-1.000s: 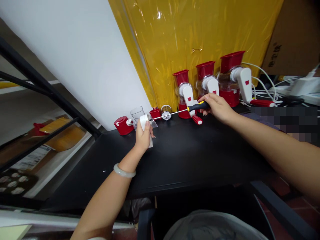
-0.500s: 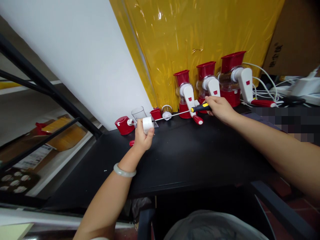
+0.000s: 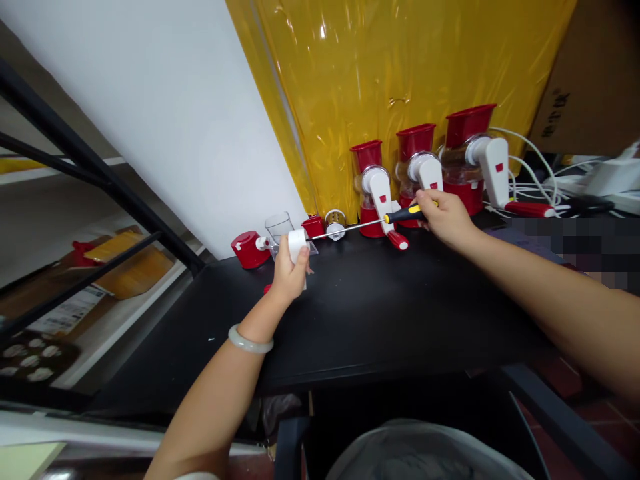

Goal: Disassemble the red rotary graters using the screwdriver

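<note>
My left hand (image 3: 289, 275) is wrapped round a white crank handle (image 3: 297, 240), whose round hub shows above the fingers. A red grip pokes out below the hand. My right hand (image 3: 444, 217) grips a yellow-and-black screwdriver (image 3: 403, 214). Its long shaft runs left to the hub; whether the tip is inside it I cannot tell. Behind my left hand are a red grater base (image 3: 249, 249), a clear plastic housing (image 3: 278, 227), a red part (image 3: 313, 225) and a grater drum (image 3: 335, 224).
Three red-and-white rotary graters (image 3: 371, 180) stand along the back of the black table (image 3: 360, 313). White cables (image 3: 537, 187) and a power adapter (image 3: 613, 173) lie at the right. A metal-framed shelf (image 3: 75, 127) stands left, and a chair armrest (image 3: 565, 420) is below.
The white hub has turned and tilted slightly in my left hand. My right hand with the screwdriver has barely moved, and the whole view has shifted a little.
</note>
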`<control>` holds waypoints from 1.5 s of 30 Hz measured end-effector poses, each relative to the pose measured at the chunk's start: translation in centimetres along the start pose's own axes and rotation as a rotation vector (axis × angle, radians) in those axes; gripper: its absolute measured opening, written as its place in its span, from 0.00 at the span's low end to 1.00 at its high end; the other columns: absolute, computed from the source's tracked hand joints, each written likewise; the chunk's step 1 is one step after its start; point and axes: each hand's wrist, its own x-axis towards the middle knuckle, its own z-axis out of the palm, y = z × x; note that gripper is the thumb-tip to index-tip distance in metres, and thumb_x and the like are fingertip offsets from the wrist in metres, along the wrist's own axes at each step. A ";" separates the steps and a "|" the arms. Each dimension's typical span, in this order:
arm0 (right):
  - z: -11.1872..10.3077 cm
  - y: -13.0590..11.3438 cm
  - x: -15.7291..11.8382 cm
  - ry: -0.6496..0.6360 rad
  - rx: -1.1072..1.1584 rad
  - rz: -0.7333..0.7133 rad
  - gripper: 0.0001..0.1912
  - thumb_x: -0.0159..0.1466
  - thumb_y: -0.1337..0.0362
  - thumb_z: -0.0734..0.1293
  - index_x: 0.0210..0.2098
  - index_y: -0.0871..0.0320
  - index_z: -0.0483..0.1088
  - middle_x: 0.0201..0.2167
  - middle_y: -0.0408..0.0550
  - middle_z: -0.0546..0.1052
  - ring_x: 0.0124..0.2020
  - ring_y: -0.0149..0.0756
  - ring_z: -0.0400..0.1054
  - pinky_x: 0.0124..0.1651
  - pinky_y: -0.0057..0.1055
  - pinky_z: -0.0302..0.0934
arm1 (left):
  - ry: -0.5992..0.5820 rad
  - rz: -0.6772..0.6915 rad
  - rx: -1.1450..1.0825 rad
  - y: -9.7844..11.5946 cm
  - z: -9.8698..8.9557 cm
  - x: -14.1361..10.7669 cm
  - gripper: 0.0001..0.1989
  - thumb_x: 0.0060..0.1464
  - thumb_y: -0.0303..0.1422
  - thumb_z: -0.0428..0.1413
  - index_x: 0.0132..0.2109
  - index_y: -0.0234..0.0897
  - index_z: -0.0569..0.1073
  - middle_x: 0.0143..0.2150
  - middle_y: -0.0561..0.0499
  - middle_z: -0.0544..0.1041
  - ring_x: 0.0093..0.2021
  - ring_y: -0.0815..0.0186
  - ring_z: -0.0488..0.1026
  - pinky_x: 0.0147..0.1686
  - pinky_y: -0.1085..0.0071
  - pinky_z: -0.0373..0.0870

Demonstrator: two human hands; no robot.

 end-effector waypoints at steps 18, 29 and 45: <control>-0.3 -0.9 -0.6 0.069 -0.048 -0.152 0.22 0.67 0.41 0.64 0.29 0.52 0.71 0.19 0.43 0.68 0.24 0.37 0.62 0.31 0.35 0.55 | -0.015 -0.337 -0.176 3.0 1.7 0.5 0.31 0.52 0.66 0.57 0.39 0.42 0.62 0.21 0.62 0.64 0.16 0.73 0.61 0.15 0.72 0.69; -0.6 -1.4 -0.9 0.104 -0.102 -0.251 0.16 0.67 0.49 0.67 0.31 0.53 0.73 0.23 0.45 0.73 0.25 0.36 0.64 0.31 0.35 0.58 | -0.026 -0.537 -0.238 3.9 1.7 0.6 0.33 0.49 0.67 0.57 0.37 0.41 0.63 0.20 0.62 0.64 0.15 0.73 0.59 0.14 0.74 0.66; 0.4 -0.1 -0.1 -0.071 0.147 0.063 0.28 0.68 0.35 0.60 0.35 0.52 0.73 0.18 0.44 0.69 0.17 0.36 0.62 0.22 0.36 0.59 | 0.061 -0.344 -0.140 2.9 1.6 0.6 0.31 0.52 0.65 0.57 0.37 0.42 0.62 0.21 0.62 0.64 0.16 0.73 0.61 0.16 0.74 0.68</control>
